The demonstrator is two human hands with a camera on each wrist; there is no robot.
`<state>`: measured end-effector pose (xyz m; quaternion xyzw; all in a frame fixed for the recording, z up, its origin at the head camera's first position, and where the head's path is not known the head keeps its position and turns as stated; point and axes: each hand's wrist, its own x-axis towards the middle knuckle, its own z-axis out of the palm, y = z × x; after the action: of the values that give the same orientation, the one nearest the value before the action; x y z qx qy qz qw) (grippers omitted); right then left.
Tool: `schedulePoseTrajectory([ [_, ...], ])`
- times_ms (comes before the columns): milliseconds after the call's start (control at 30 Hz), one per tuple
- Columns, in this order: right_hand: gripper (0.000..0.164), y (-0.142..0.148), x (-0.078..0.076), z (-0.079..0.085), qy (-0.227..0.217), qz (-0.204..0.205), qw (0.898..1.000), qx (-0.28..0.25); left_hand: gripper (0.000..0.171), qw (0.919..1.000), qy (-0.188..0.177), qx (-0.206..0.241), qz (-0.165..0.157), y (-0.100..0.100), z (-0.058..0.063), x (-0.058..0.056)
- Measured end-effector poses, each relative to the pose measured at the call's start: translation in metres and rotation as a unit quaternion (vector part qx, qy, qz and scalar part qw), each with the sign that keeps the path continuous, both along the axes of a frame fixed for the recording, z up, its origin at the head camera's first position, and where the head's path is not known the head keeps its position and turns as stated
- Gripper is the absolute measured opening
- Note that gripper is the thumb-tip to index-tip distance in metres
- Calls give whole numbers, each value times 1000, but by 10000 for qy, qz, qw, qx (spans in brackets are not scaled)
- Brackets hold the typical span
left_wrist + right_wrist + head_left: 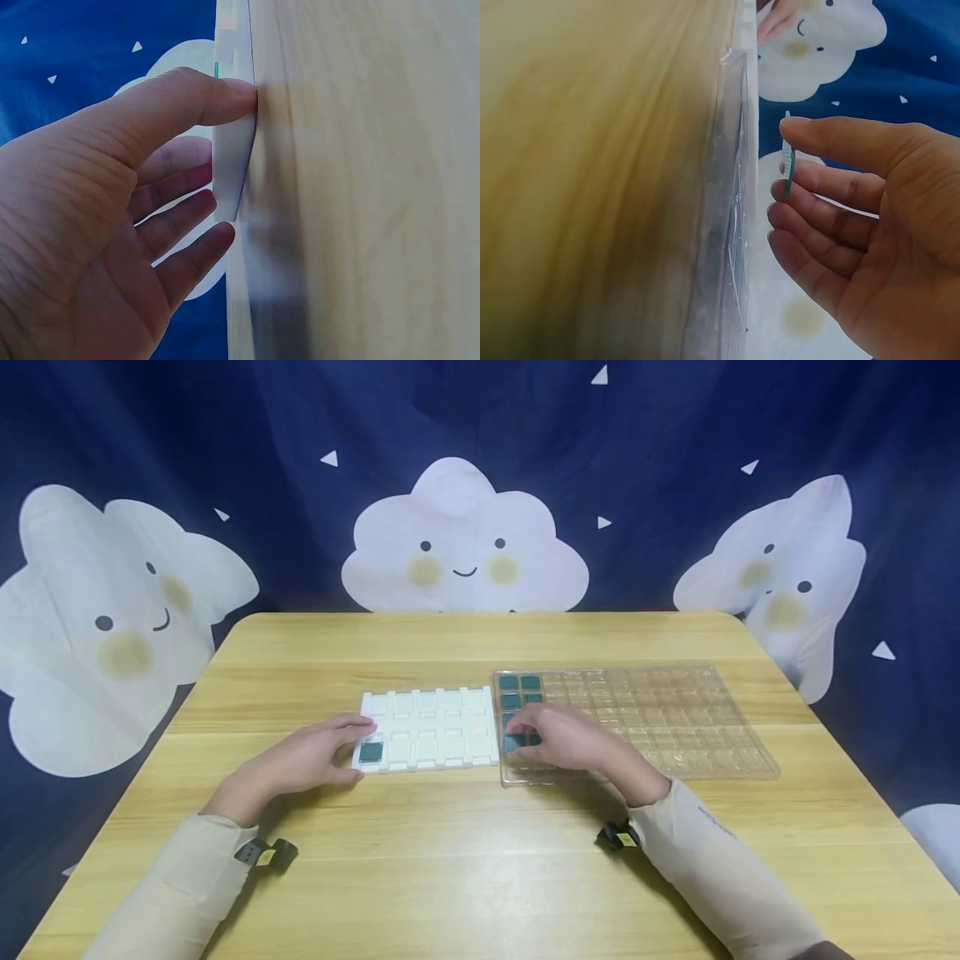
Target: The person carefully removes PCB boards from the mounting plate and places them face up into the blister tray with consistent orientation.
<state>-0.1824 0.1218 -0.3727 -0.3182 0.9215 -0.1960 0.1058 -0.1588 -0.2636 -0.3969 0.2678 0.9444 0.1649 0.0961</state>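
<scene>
My left hand (318, 756) holds the left end of a white tray (401, 752), its thumb on the near edge. In the left wrist view the thumb (225, 101) touches the tray's side, with the other fingers behind its end. One green square chip (371, 752) lies in the tray's near-left pocket. My right hand (566, 737) is over the left part of a clear plastic tray (637, 777). Between its thumb and fingers it pinches a thin green chip (788, 161), raised clear of that tray. More green chips (510, 682) fill pockets in the clear tray's left columns, partly hidden by the hand.
Both trays lie side by side on a wooden table (450, 868), nearly touching. Behind the table hangs a dark blue curtain (480, 410) with white clouds. Cameras are strapped to both wrists.
</scene>
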Motion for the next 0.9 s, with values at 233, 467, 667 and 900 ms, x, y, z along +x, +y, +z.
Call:
schedulePoseTrajectory([
  [233, 34, 2, 7, -4, -8, 176, 9997, 178, 72, 10000, 60, 21, -56, 0, -2, -1],
  [467, 33, 3, 9, -6, -140, 249, 9993, 242, 72, 10000, 64, 41, -50, 0, -2, -1],
  [667, 33, 2, 8, -9, -38, 330, 9989, 334, 73, 9999, 91, 21, -44, 0, -2, -1],
  [900, 34, 1, 8, -9, -3, 358, 9984, 448, 72, 10000, 71, 10, -21, 0, -1, 0],
])
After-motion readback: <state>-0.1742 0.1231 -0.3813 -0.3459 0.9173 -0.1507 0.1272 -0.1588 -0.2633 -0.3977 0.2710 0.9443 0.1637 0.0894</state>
